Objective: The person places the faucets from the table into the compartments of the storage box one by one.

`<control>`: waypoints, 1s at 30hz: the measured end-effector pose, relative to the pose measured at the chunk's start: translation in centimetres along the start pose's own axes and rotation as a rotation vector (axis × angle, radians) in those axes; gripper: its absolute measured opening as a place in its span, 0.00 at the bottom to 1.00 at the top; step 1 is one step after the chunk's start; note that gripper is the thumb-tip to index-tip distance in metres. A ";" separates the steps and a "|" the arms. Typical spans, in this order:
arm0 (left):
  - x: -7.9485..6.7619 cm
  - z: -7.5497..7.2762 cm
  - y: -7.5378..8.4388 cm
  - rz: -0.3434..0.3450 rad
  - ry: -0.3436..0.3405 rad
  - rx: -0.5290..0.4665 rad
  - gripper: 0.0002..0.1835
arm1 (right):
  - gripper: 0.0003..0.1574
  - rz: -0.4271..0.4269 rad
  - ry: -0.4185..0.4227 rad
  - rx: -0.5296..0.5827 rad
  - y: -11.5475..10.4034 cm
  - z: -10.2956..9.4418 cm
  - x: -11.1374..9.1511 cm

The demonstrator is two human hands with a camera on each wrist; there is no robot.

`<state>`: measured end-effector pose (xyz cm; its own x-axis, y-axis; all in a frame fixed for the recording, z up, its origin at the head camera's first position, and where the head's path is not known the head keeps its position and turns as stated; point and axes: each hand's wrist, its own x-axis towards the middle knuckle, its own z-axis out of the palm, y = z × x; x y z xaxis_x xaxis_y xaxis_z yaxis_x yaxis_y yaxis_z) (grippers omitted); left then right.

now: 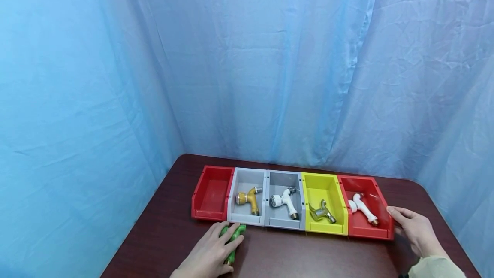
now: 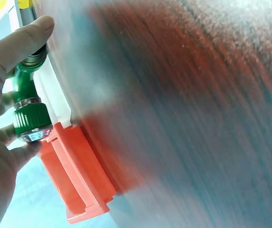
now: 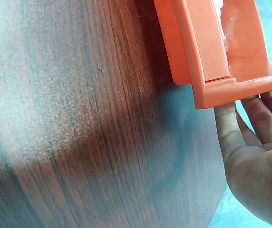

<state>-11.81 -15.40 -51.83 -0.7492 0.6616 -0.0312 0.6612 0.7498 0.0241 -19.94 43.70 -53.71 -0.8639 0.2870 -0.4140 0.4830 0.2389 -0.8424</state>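
Note:
My left hand point(image 1: 210, 248) grips a green faucet point(image 1: 233, 246) close in front of the grey bins. In the left wrist view the faucet's ribbed green knob point(image 2: 32, 118) shows between the fingers, with the thumb point(image 2: 29, 40) across its threaded end. On the far right, my right hand point(image 1: 418, 230) rests against the outer side of a red bin point(image 1: 390, 222), its fingertips right at the rim. Inside that bin lies a white faucet point(image 1: 362, 208). In the right wrist view the fingers point(image 3: 259, 116) touch the bin's side wall point(image 3: 243, 90).
Left of that bin, the joined row holds a yellow bin point(image 1: 322, 179) with a brass-coloured faucet point(image 1: 323, 212), a grey bin point(image 1: 283, 177) with a white-knobbed faucet point(image 1: 286, 203), a lighter grey bin point(image 1: 248, 175) with a yellow faucet point(image 1: 251, 200), and another red bin point(image 1: 217, 185). Blue curtains point(image 1: 247, 63) surround the dark table point(image 1: 308, 256).

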 end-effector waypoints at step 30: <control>1.8 -2.7 -6.0 -0.162 0.286 0.100 0.50 | 0.56 -0.006 0.026 -0.032 0.1 0.0 0.1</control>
<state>-17.23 -18.66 -49.30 -0.8163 0.5181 0.2552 0.5223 0.8509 -0.0568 -20.00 43.79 -53.81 -0.8629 0.3097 -0.3994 0.4825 0.2698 -0.8333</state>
